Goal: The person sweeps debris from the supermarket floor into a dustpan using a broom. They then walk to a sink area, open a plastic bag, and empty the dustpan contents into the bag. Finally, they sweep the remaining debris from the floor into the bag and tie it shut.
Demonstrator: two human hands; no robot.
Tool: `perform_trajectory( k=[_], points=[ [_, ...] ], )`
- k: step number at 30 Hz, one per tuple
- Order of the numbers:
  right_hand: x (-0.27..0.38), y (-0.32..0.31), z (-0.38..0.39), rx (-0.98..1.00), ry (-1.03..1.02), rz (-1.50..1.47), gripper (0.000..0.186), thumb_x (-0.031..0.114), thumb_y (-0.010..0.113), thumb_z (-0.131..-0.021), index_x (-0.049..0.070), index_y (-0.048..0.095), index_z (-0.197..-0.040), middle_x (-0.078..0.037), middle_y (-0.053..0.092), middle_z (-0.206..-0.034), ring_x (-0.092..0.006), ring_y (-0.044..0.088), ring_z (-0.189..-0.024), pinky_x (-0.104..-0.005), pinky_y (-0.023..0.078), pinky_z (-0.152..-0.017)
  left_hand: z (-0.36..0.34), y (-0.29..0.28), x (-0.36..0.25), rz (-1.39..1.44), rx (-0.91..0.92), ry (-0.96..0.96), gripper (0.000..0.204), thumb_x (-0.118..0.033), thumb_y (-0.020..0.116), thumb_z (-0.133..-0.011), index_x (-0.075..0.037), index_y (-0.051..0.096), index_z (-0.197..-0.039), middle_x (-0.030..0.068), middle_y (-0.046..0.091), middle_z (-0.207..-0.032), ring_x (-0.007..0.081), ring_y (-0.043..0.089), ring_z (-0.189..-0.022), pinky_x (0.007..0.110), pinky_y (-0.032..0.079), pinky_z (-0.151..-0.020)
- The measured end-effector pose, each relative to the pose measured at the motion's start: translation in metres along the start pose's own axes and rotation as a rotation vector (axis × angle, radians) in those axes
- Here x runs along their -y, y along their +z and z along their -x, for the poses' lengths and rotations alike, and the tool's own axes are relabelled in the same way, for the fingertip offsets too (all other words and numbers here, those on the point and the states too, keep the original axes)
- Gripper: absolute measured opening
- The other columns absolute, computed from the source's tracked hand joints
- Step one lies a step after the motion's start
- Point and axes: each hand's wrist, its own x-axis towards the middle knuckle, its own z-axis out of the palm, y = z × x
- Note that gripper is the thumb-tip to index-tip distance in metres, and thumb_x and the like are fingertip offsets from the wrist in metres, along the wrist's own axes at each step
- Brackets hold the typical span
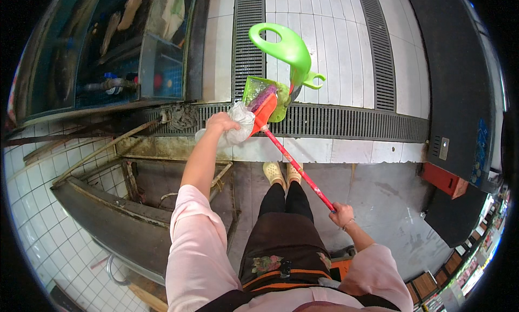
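The left grip (223, 122) clutches crumpled white plastic (241, 124). Immediately right of that grip sits the orange broom head (265, 111); a green dustpan (298, 61) lies just beyond it. Farther right, the right grip (341, 216) is wrapped around the red broom handle (298, 168).

The broom (296, 165) partly hides the dustpan (297, 58); 2 sleeves (197, 252) are cut off.
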Motion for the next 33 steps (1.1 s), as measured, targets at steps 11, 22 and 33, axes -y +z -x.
perform_trajectory(
  k=[11,22,33],
  points=[
    [0.041,-0.053,-0.037,0.231,-0.039,-0.050,0.023,0.029,0.057,-0.074,0.011,0.063,-0.088,-0.020,0.062,-0.073,-0.0394,0.060,-0.073,-0.0489,0.047,-0.068,0.061,0.044,0.044,0.714,-0.436,-0.062,0.080,-0.051,0.075,-0.053,0.001,0.059,-0.111,0.0198,0.062,-0.110,0.0303,0.059,-0.104,0.036,0.045,-0.089],
    [0.201,-0.083,-0.140,0.312,0.075,0.037,0.044,0.042,0.044,-0.087,0.006,0.061,-0.107,-0.022,0.062,-0.103,-0.0372,0.060,-0.097,-0.0442,0.046,-0.086,0.228,0.074,0.039,1.596,-0.831,0.040,0.053,-0.021,0.079,-0.067,0.010,0.059,-0.104,0.0159,0.064,-0.104,0.0211,0.060,-0.092,0.031,0.044,-0.085],
    [0.227,-0.084,-0.138,0.212,0.106,0.202,0.036,0.036,0.049,-0.087,0.007,0.062,-0.105,-0.021,0.063,-0.101,-0.0354,0.062,-0.095,-0.0445,0.049,-0.083,0.270,0.084,0.047,1.399,-0.747,0.025,0.060,-0.025,0.081,-0.064,0.009,0.058,-0.108,0.0156,0.065,-0.102,0.0220,0.062,-0.092,0.032,0.046,-0.083]
  ],
)
